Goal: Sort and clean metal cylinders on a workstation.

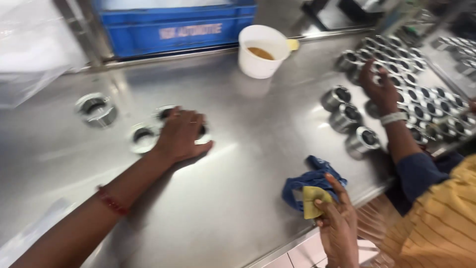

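My left hand [181,134] lies palm down over a shiny metal ring on the steel table [248,164], fingers curled around it. A second metal ring [143,136] sits just left of the hand, and a third [96,109] lies further left. There is a red thread around my left wrist. Near the table's front edge, my right hand [337,226] pinches a small yellow cloth [312,201]. A crumpled blue cloth [310,181] lies right beside it.
A co-worker in a yellow striped shirt reaches a hand [379,87] among several packed metal rings [421,99] at the right. Three larger rings [347,116] stand nearer the middle. A white cup [263,49] of brown liquid and a blue crate [173,25] are at the back.
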